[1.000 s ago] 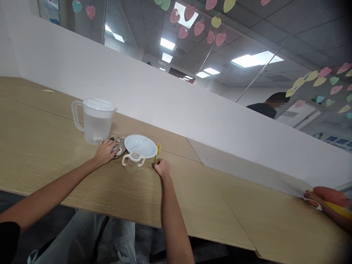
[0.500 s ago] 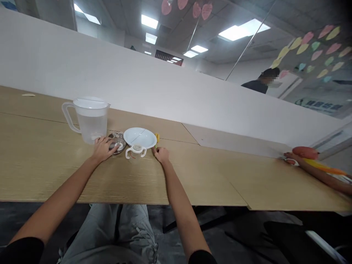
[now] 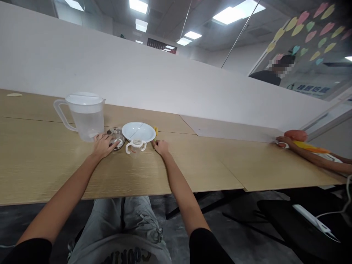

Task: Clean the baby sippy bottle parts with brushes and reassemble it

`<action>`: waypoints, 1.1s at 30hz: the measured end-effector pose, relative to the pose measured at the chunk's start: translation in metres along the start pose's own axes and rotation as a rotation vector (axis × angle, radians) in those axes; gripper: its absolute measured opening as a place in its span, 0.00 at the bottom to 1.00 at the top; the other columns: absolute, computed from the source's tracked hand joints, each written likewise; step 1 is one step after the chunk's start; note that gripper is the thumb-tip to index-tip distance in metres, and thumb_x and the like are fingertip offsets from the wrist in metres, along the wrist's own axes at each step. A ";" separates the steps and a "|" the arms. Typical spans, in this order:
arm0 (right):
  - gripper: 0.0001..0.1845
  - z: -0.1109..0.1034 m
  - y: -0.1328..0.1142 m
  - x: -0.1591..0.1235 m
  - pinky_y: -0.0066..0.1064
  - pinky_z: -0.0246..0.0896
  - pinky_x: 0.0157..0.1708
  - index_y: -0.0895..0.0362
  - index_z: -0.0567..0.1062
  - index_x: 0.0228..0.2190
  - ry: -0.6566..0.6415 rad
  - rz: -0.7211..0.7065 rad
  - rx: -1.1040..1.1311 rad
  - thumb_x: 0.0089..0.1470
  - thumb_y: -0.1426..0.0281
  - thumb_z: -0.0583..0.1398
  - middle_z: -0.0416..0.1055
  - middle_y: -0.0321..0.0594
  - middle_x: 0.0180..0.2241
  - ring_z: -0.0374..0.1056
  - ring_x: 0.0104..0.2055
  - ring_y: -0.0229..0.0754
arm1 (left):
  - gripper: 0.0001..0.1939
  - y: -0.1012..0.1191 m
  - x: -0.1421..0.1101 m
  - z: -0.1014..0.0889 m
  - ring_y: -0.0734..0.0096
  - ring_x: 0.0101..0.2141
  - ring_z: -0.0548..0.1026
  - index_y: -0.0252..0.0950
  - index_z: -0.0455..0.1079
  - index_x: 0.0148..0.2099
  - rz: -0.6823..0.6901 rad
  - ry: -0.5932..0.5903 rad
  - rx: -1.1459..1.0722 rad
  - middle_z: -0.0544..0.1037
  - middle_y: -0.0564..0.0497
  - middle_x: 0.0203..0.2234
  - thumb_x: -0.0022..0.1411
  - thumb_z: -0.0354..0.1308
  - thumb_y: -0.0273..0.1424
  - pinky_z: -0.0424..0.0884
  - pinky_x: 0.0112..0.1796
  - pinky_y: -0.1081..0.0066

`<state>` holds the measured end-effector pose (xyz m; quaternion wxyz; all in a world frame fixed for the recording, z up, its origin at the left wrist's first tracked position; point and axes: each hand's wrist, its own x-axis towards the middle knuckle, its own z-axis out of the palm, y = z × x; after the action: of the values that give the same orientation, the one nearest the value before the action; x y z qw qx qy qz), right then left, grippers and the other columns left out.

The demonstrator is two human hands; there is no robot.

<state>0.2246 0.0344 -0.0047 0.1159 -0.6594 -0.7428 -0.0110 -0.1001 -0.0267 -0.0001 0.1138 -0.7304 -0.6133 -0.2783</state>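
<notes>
Only our view is levelling: behind the table's front edge (image 3: 129, 190), our spread left hand (image 3: 102, 145) is touching the dish (image 3: 121, 146), our right hand (image 3: 162, 147) pinching the yellow-green item (image 3: 156, 131).

Pitcher (image 3: 89, 123) blocks left hand (image 3: 102, 146) ahead; tabletop (image 3: 199, 161) lies open rightward.

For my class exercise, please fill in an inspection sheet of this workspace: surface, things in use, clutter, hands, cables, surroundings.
Surface: wood-toned table, seams visible.
Things in use: lidded jug, white bowl, two-handled cup, round dish bearing clear parts, yellow-ended item.
Clutter: pale flat piece, far left.
Hands: left hand has fingers spread at the round dish; right hand is at the yellow-ended item's near end, grip too small to tell.
Cables: white cable, far right.
Surroundings: white wall; heart-shaped notes; another person's arm beside a red rounded thing.
</notes>
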 end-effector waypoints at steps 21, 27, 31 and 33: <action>0.31 -0.003 -0.001 -0.001 0.27 0.58 0.36 0.58 0.80 0.36 0.008 0.013 0.003 0.66 0.52 0.45 0.78 0.49 0.39 0.73 0.43 0.46 | 0.30 0.005 0.003 -0.003 0.44 0.51 0.69 0.36 0.75 0.30 -0.018 -0.051 0.075 0.80 0.36 0.39 0.65 0.42 0.52 0.44 0.56 0.38; 0.33 -0.005 -0.003 -0.004 0.28 0.58 0.36 0.57 0.80 0.37 -0.005 0.027 0.000 0.66 0.50 0.44 0.78 0.49 0.39 0.73 0.43 0.46 | 0.29 0.010 0.003 -0.010 0.47 0.43 0.75 0.36 0.76 0.31 -0.043 0.007 0.071 0.80 0.37 0.36 0.64 0.43 0.51 0.43 0.56 0.37; 0.32 -0.005 -0.003 -0.004 0.28 0.59 0.36 0.56 0.80 0.37 -0.009 0.032 -0.005 0.66 0.50 0.44 0.78 0.49 0.39 0.74 0.43 0.46 | 0.26 0.007 0.004 -0.008 0.52 0.36 0.77 0.35 0.74 0.32 -0.049 0.034 0.105 0.81 0.38 0.35 0.64 0.45 0.49 0.47 0.55 0.39; 0.32 -0.006 -0.003 -0.004 0.28 0.59 0.36 0.56 0.80 0.36 -0.011 0.035 -0.001 0.66 0.50 0.44 0.78 0.49 0.39 0.74 0.43 0.46 | 0.22 0.005 0.006 -0.005 0.52 0.37 0.77 0.35 0.74 0.34 -0.057 0.044 0.096 0.81 0.37 0.38 0.63 0.46 0.45 0.49 0.54 0.41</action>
<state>0.2226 0.0293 0.0006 0.1119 -0.6723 -0.7317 -0.0058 -0.0964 -0.0256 0.0076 0.1541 -0.7000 -0.6440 -0.2675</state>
